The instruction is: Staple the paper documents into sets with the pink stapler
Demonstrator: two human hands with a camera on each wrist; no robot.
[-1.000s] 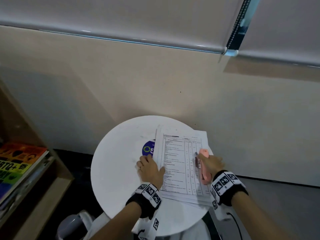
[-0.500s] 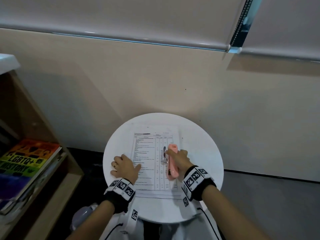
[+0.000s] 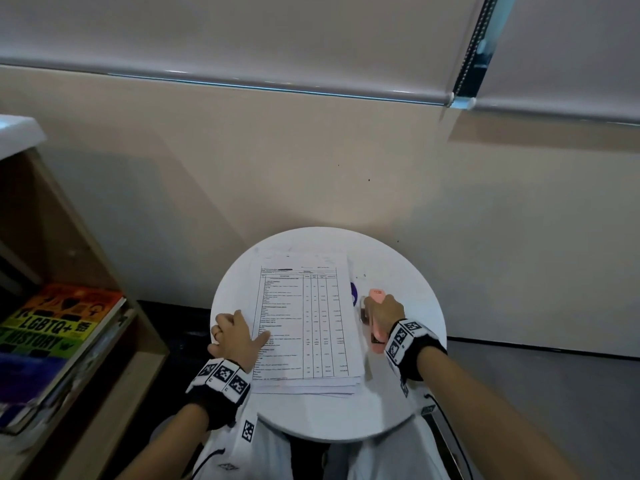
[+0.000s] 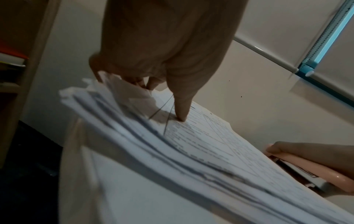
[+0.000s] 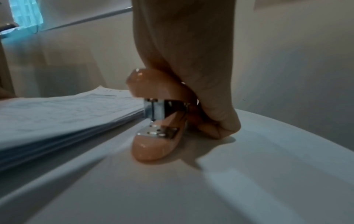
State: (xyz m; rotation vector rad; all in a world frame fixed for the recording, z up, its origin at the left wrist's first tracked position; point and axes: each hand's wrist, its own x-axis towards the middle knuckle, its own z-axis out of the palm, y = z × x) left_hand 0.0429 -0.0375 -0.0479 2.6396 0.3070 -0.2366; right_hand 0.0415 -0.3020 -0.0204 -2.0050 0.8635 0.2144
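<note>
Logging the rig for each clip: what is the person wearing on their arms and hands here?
Both forearms are bare, with no sleeves. Each wrist carries a black band faced with white squares printed with black coded markers. The left hand has a ring on one finger; the right hand shows none. A thin dark cable runs from the right band, and white marker-printed straps hang below.

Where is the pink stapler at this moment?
In the head view the pink stapler stands on the round white table, just right of the paper stack, gripped by the right hand.
</note>
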